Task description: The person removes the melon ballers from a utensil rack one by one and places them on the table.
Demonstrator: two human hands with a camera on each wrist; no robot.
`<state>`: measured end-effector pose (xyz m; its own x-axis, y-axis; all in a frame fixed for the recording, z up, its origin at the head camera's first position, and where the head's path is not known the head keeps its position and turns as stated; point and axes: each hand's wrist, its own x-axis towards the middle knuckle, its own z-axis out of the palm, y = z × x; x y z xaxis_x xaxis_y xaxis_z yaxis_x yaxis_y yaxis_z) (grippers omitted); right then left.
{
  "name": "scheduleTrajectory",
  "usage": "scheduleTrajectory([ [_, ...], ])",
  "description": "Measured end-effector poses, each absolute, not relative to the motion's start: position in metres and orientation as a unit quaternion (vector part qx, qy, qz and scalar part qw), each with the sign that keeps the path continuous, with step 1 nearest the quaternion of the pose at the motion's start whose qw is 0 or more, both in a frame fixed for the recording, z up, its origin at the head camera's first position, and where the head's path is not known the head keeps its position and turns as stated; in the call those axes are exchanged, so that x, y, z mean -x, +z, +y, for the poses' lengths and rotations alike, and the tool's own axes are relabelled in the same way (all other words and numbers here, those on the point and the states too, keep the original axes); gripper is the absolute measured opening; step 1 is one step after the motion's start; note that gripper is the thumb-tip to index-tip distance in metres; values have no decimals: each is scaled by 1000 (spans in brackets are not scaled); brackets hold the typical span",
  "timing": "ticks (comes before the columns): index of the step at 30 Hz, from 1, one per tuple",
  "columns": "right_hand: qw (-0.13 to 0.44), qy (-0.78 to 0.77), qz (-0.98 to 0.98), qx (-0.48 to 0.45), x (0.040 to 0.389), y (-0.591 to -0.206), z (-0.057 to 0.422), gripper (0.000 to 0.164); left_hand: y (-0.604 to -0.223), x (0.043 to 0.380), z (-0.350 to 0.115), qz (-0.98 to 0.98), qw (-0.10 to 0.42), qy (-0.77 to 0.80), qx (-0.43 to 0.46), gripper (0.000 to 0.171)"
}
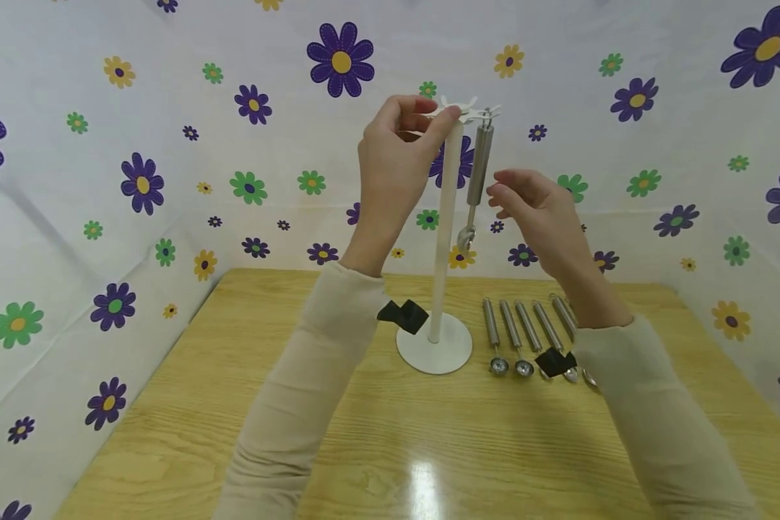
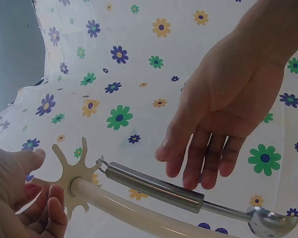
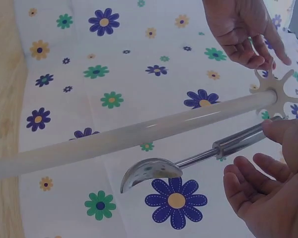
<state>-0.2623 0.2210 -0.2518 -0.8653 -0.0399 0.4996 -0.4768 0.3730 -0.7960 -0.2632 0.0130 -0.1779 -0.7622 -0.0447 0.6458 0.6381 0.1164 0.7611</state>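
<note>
A white stand with a round base and a star-shaped ring of hooks on top stands on the table. From one hook hangs a metal scoop by its handle loop, its round bowl lowest. My left hand is at the top of the stand, thumb and fingers around one hook arm. My right hand is just right of the hanging scoop, fingers loosely bent, holding nothing. In the right wrist view its thumb overlaps the handle's upper end; in the head view a gap shows between them.
Several metal utensils with steel handles lie in a row on the wooden table, right of the stand's base. My right wrist partly hides the rightmost ones. A flower-patterned cloth hangs behind and along both sides.
</note>
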Motion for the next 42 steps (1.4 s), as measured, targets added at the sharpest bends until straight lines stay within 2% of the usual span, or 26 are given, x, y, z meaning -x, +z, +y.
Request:
scheduleTrajectory([
  [10,169,538,-802,-195,272,-241,203,49,-179,263,14,-703,295,-617,197,26],
  [20,172,531,-792,-247,274,-241,206,35,-183,269,13,-702,320,-603,204,22],
  [24,168,519,-803,-240,270,-238,212,30,-182,274,8,-699,305,-618,193,22],
  [31,163,503,-818,-226,258,-230,218,27,-182,285,1,-644,239,-702,190,19],
  [42,162,469,-841,-217,246,-223,225,33,-181,290,-6,-648,206,-705,200,17],
])
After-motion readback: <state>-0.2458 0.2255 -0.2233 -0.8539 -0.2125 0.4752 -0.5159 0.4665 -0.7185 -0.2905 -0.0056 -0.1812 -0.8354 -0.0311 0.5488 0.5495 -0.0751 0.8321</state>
